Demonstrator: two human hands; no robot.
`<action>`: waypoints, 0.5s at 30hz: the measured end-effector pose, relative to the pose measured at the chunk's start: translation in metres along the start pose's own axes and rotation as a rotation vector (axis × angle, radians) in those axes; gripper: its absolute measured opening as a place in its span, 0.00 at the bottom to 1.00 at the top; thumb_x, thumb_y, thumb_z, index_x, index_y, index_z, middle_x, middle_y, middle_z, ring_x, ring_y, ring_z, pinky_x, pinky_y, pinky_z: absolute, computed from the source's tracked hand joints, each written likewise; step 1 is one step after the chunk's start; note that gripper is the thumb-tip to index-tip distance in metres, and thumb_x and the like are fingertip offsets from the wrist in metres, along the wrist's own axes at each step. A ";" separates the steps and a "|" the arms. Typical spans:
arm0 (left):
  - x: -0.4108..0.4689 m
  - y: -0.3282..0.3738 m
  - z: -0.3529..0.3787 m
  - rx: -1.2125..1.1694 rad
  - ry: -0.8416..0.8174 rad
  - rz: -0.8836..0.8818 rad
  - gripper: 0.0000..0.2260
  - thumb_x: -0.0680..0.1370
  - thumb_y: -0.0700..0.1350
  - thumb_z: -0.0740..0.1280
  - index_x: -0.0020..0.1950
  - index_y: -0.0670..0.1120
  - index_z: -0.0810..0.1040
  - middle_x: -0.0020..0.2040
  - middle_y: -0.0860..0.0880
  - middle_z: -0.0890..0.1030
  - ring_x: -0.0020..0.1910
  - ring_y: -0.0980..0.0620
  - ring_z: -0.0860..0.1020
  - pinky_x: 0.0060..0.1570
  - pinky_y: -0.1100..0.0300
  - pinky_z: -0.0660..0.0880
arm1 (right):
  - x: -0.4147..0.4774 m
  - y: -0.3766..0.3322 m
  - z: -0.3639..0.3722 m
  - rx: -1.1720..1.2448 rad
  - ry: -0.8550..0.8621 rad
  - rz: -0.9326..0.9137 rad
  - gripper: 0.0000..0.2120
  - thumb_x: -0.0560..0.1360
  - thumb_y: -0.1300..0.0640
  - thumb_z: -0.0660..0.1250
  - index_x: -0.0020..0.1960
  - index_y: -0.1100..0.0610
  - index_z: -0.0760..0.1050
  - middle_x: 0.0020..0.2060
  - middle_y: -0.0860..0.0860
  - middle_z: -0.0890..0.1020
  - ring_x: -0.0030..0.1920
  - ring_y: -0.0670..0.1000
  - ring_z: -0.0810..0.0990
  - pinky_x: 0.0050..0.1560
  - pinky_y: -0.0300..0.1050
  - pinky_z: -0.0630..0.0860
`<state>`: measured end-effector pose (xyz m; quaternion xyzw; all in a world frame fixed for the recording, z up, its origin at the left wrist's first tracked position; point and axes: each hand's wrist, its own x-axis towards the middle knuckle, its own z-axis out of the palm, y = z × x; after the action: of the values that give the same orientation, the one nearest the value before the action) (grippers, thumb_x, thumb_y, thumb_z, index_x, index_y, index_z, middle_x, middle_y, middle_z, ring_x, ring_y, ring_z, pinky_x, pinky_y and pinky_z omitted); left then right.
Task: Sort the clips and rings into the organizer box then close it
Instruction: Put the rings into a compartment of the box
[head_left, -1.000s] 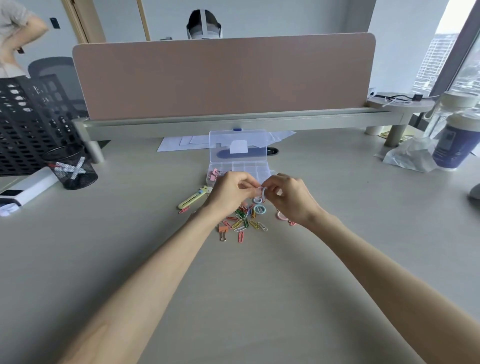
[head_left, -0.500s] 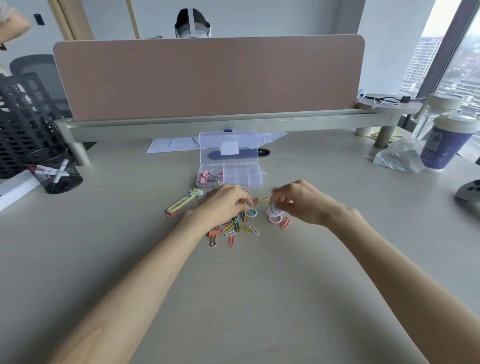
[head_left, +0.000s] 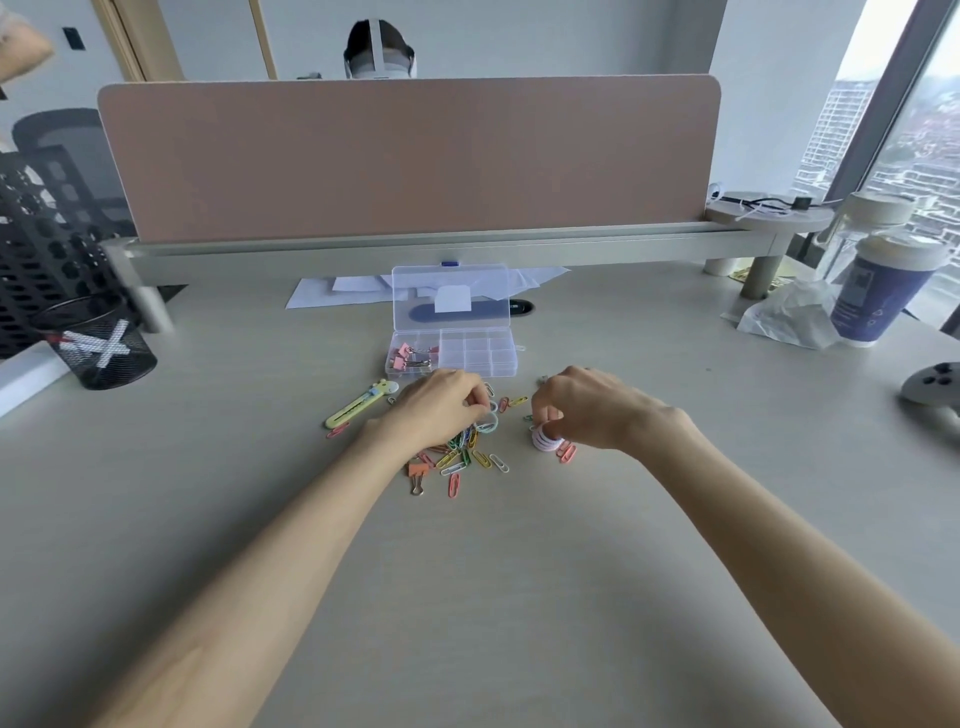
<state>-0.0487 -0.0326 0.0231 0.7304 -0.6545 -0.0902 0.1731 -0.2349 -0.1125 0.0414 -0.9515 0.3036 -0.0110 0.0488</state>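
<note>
A clear organizer box (head_left: 478, 358) stands open on the desk, its lid upright, with pink binder clips (head_left: 410, 356) in its left compartment. In front of it lies a heap of coloured paper clips (head_left: 467, 457), an orange binder clip (head_left: 417, 473) and a teal ring (head_left: 488, 426). My left hand (head_left: 441, 405) rests on the heap, fingertips pinched at the teal ring. My right hand (head_left: 582, 408) pinches a small stack of pink and white rings (head_left: 545, 441) standing on the desk, beside two pink paper clips (head_left: 567, 451).
A yellow utility knife (head_left: 358, 408) lies left of the heap. A black mesh pen cup (head_left: 98, 343) stands far left; a purple cup (head_left: 878, 291), a plastic bag (head_left: 784, 317) and a grey controller (head_left: 932, 387) are at the right. A pink divider (head_left: 410, 156) closes the back, with a person behind it.
My hands came apart and went down onto the desk. The right hand moved right to the ring stack; the left settled on the clip heap.
</note>
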 end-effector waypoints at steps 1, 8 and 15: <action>0.000 -0.001 0.000 -0.036 0.017 -0.005 0.05 0.78 0.48 0.66 0.50 0.48 0.78 0.49 0.52 0.80 0.48 0.52 0.78 0.46 0.56 0.75 | 0.000 -0.001 0.000 -0.023 -0.006 -0.015 0.06 0.72 0.57 0.65 0.48 0.51 0.78 0.47 0.52 0.80 0.45 0.55 0.78 0.41 0.44 0.72; -0.001 -0.005 -0.001 -0.275 0.187 -0.044 0.06 0.76 0.45 0.68 0.51 0.47 0.82 0.45 0.52 0.81 0.42 0.57 0.75 0.41 0.65 0.69 | -0.003 0.002 0.002 -0.057 0.032 -0.071 0.08 0.75 0.56 0.60 0.52 0.52 0.75 0.48 0.51 0.79 0.51 0.53 0.76 0.44 0.47 0.73; 0.000 0.004 0.001 -0.676 0.171 -0.108 0.04 0.74 0.42 0.72 0.48 0.45 0.82 0.41 0.50 0.82 0.41 0.54 0.79 0.38 0.64 0.72 | 0.003 -0.009 0.007 0.373 0.277 -0.031 0.05 0.75 0.58 0.63 0.49 0.55 0.77 0.42 0.51 0.84 0.41 0.53 0.80 0.43 0.48 0.78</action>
<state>-0.0522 -0.0325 0.0238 0.6703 -0.5310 -0.2493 0.4544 -0.2266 -0.1065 0.0349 -0.9199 0.2857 -0.1981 0.1816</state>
